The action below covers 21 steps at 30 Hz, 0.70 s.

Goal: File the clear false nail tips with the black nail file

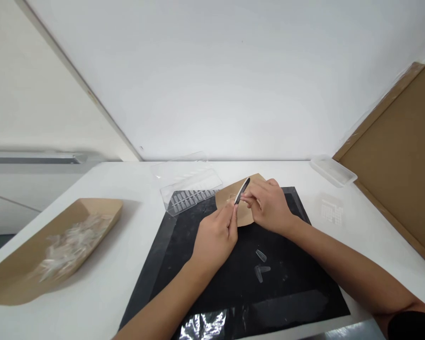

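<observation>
My left hand point(216, 233) is closed in a pinch over the black mat point(184, 264), its fingertips at the lower end of a thin black nail file point(242, 190). My right hand point(269, 204) is closed as well, fingers pinched at the file's middle, on something too small to make out. Both hands meet above a small brown paper tray point(230, 193). Three clear nail tips point(260, 264) lie loose on the mat nearer to me.
A clear plastic box of nail tips point(189, 193) stands open behind the mat. A brown paper tray of clear plastic pieces point(56, 245) sits at the left. At the right are a white tray point(333, 171), a clear sheet point(332, 211) and a brown board point(400, 160).
</observation>
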Tool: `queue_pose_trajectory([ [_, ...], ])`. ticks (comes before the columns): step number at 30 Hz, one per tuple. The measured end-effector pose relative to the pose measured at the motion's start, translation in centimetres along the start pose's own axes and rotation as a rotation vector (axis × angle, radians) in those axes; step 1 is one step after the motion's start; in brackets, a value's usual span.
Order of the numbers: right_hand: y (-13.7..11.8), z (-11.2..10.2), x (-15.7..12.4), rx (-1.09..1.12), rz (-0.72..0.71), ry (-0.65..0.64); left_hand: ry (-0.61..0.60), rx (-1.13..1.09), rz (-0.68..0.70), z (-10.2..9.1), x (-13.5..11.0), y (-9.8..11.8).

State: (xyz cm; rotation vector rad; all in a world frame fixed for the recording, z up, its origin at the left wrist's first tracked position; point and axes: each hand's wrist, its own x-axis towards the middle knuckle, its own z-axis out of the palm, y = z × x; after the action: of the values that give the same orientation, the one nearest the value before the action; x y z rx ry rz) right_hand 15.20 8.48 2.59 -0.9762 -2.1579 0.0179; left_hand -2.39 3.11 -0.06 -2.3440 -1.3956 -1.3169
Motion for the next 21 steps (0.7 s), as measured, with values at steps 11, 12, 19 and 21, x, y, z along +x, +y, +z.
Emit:
queue_pose_trajectory([
  [11,-0.8,-0.5,-0.3,0.117,0.018,0.057,0.061,0.018,0.012,-0.2,0.1,0.1],
  [12,-0.8,-0.8,-0.1,0.15,0.031,0.064,0.076,0.035,0.017,-0.2,0.0,0.1],
  [19,0.3,-2.6,0.4,0.48,0.195,0.091,0.022,0.089,-0.03,-0.2,-0.4,0.0],
  [21,0.6,-2.8,0.3,0.624,0.264,0.067,-0.018,0.092,-0.073,-0.4,-0.4,0.2],
])
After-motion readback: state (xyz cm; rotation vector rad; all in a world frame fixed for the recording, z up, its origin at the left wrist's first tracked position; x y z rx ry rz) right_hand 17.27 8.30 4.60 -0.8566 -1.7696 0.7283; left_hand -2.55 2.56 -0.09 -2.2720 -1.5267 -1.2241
